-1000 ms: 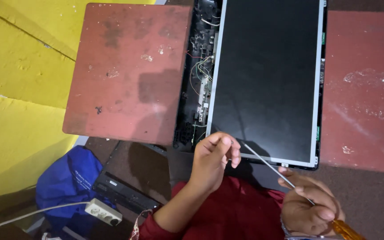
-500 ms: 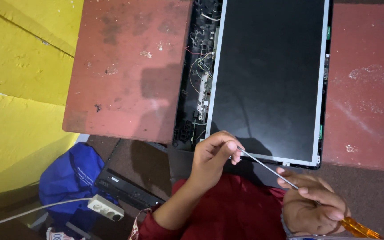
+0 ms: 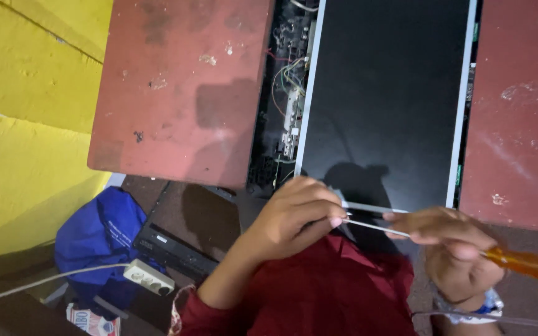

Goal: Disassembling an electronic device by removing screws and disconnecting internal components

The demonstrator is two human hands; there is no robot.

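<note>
My right hand grips a screwdriver with an orange handle; its thin metal shaft runs left. My left hand pinches the shaft's tip between thumb and fingers, just below the near edge of a bare dark display panel. The panel lies flat with a silver frame. To its left an opened strip of circuit boards and coloured wires shows. Both hands hover over my red-clothed lap.
A worn red tabletop lies left of the panel, another red surface right of it. Below left sit a blue bag, a black box-shaped device, a white power strip with cable, and a yellow wall.
The view has shifted closer. My right hand rose and moved left with the screwdriver, and my left hand now pinches the shaft's tip nearer the panel's edge.
</note>
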